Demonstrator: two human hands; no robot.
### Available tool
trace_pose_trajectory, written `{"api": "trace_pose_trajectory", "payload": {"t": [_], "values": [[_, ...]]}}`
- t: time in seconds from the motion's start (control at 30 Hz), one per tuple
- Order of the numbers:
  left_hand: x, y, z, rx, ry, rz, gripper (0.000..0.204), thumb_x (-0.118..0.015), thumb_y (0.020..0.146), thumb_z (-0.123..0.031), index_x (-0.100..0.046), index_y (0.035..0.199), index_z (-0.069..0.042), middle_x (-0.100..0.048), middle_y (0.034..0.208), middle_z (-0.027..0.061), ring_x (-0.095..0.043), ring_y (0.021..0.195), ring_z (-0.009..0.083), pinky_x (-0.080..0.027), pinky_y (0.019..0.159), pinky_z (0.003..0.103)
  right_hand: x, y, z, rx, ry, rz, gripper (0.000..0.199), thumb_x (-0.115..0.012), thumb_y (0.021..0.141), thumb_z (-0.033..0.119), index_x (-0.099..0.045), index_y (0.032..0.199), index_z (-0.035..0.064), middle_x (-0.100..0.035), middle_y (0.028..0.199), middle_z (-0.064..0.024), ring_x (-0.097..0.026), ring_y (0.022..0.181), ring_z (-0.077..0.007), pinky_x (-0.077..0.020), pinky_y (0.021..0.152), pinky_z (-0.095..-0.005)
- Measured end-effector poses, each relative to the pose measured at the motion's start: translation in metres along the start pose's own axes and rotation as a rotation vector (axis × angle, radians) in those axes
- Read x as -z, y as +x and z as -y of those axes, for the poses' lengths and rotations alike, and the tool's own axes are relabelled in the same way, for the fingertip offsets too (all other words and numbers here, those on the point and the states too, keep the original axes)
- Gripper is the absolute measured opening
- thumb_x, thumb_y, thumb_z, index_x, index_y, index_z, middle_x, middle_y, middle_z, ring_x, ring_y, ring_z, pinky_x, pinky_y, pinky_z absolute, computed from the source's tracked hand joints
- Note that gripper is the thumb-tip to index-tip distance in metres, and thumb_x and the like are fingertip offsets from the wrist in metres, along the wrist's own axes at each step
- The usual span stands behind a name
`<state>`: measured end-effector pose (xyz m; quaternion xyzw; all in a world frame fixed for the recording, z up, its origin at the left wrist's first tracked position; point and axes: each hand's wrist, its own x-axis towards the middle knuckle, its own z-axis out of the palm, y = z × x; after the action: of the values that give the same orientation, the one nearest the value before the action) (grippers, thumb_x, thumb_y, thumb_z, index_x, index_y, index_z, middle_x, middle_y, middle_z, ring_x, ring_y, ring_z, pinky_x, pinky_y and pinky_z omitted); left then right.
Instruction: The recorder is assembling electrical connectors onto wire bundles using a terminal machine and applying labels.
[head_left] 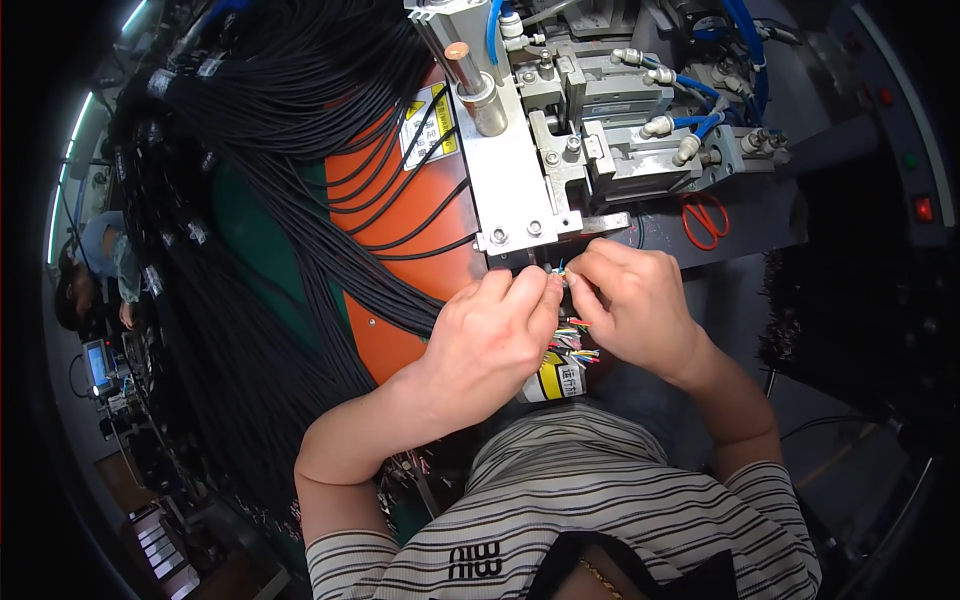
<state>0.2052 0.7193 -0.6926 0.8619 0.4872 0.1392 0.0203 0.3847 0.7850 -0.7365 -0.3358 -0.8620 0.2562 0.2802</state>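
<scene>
My left hand [492, 328] and my right hand [636, 303] meet just in front of the metal machine [512, 195]. Their thumbs and forefingers pinch the thin coloured wires [561, 271] at a cable end. The fingertips hide most of this end, so I cannot tell how each wire lies. Below the fingers, more stripped cable ends [574, 352] fan out in red, yellow, green, blue and white. Black cables [395, 298] run in from the left and pass under my left hand.
Thick bundles of black cable [300, 110] cover an orange surface [388, 348] on the left. Pneumatic cylinders [635, 165] with blue hoses stand at the back. Red-handled scissors [706, 222] lie right of the machine. A panel with a lit red button [923, 209] stands far right. Another person [105, 255] is far left.
</scene>
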Motion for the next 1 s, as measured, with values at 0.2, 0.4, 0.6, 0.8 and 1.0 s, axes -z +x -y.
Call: {"api": "trace_pose_trajectory", "payload": {"t": [0.2,0.4,0.6,0.8,1.0], "values": [[0.009,-0.008,0.005,0.008,-0.013,0.024,0.039,-0.063,0.072,-0.008,-0.064,0.109,0.003,-0.051,0.087,0.0066,-0.053,0.075,0.0195,-0.048,0.062,0.03,-0.005,0.0,0.009,0.008,0.072,-0.064,0.006,-0.066,0.081,0.003,-0.066,0.087,-0.0001,-0.065,0.08,-0.0122,-0.064,0.062,-0.0297,-0.0498,0.053,-0.0343],[0.009,-0.012,0.013,0.005,-0.041,-0.005,0.044,-0.063,0.071,-0.009,-0.064,0.113,0.002,-0.051,0.088,0.006,-0.053,0.076,0.0195,-0.048,0.064,0.03,-0.005,0.009,0.009,0.052,0.141,-0.133,0.011,-0.069,0.08,-0.001,-0.065,0.09,-0.0011,-0.066,0.084,-0.0134,-0.065,0.063,-0.0274,-0.0511,0.053,-0.0322],[0.001,-0.013,0.021,-0.002,-0.039,-0.021,0.043,-0.063,0.071,-0.011,-0.064,0.113,0.001,-0.051,0.089,0.0061,-0.053,0.076,0.0195,-0.047,0.063,0.031,-0.013,0.012,0.003,0.098,0.138,-0.169,0.014,-0.071,0.078,-0.003,-0.064,0.09,-0.0002,-0.066,0.084,-0.012,-0.065,0.062,-0.0254,-0.0506,0.052,-0.0313],[-0.004,-0.011,0.022,-0.002,-0.035,-0.016,0.042,-0.062,0.072,-0.012,-0.065,0.112,0.0,-0.052,0.089,0.0061,-0.054,0.076,0.0197,-0.046,0.062,0.033,-0.007,0.016,0.006,0.047,0.025,-0.061,0.009,-0.07,0.08,0.001,-0.064,0.087,0.0004,-0.066,0.079,-0.011,-0.063,0.058,-0.0234,-0.0482,0.05,-0.0305],[0.003,-0.02,0.028,0.116,-0.224,-0.082,0.042,-0.064,0.064,0.001,-0.067,0.106,0.0,-0.054,0.088,0.0091,-0.056,0.079,0.0244,-0.046,0.065,0.034,-0.011,0.014,-0.001,-0.091,0.22,0.02,0.007,-0.068,0.082,0.003,-0.063,0.085,-0.0012,-0.063,0.072,-0.0098,-0.059,0.051,-0.0176,-0.0437,0.047,-0.0279]]}}
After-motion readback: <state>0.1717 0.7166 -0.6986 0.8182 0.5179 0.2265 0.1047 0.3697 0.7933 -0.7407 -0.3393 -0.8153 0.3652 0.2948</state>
